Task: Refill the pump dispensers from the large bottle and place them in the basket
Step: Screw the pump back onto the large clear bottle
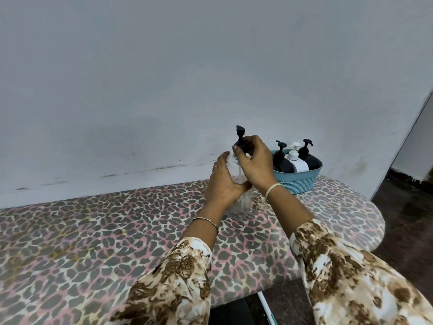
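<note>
A clear pump dispenser (239, 207) stands upright on the leopard-print board, mostly hidden behind my hands. My left hand (221, 184) wraps around its body. My right hand (254, 160) grips the black pump head (240, 134) at the collar on the bottle's neck. To the right, a teal basket (296, 182) holds two black dispensers (282, 161) (310, 158) and a white dispenser (295, 160) between them. The large bottle is not in view.
The leopard-print board (117, 231) runs left to right against a pale wall (164, 78) and ends in a rounded tip past the basket. Dark floor (407, 219) lies to the right and below. A white rod (266, 308) shows under the board's front edge.
</note>
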A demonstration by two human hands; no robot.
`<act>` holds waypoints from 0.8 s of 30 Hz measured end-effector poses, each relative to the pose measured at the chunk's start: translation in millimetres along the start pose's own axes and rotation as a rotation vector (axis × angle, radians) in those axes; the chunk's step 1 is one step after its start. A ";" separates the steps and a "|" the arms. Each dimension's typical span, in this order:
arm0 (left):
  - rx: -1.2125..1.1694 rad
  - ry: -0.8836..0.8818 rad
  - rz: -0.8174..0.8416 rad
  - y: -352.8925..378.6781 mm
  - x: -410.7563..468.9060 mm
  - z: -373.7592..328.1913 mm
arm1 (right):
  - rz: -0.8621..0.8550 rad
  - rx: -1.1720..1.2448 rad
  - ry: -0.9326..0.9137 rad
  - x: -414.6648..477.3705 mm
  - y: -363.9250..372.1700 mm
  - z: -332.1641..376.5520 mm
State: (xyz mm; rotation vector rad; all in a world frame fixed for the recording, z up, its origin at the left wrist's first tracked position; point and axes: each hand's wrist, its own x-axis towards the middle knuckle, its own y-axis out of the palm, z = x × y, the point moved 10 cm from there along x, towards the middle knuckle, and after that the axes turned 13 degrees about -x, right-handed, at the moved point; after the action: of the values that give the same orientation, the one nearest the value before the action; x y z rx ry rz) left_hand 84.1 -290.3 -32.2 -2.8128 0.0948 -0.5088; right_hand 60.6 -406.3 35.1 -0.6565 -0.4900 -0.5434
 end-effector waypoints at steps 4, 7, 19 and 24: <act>-0.033 0.012 0.008 1.0 -0.7 -1.7 | -0.029 -0.023 0.076 2.3 -4.3 -2.3; -0.041 0.010 0.009 0.5 -0.4 -2.1 | 0.026 -0.009 0.037 -2.6 2.9 1.1; -0.014 -0.008 0.018 1.3 1.0 1.1 | -0.081 0.010 0.039 -4.8 -3.8 -4.3; -0.022 -0.017 0.023 -0.4 1.3 1.4 | -0.002 -0.020 0.024 -6.2 1.4 -5.1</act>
State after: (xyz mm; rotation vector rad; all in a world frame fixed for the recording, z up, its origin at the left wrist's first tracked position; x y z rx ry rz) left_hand 85.7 -289.6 -32.9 -2.8333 0.1301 -0.4814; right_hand 58.1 -406.8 27.4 -0.6683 -0.4637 -0.5583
